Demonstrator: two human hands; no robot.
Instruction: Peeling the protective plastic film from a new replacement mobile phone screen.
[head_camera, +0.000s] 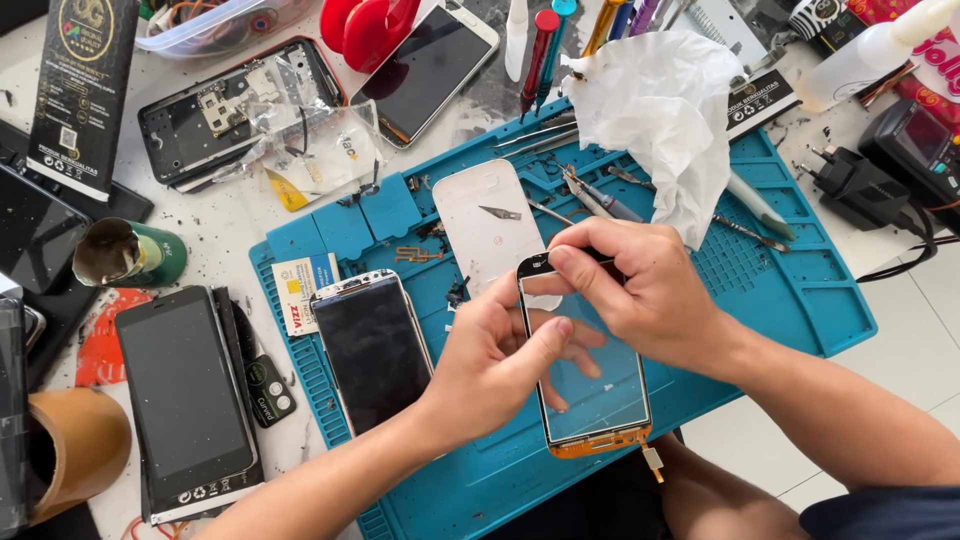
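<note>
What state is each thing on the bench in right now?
Glass panel: held up off the mat, clear, ribbon tail hanging.
Left hand: gripping the panel's left edge.
Right hand: pinching the panel's top edge.
Phone on blue mat: flat, screen dark.
White back cover: off, lying flat.
Opened phone: insides exposed.

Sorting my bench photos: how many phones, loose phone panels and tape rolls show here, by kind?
Whole phones, screen up: 3
Opened phone body: 1
Clear glass panel, held by left hand and right hand: 1
White back cover on the blue mat: 1
Tape rolls: 2
Total: 8
</note>
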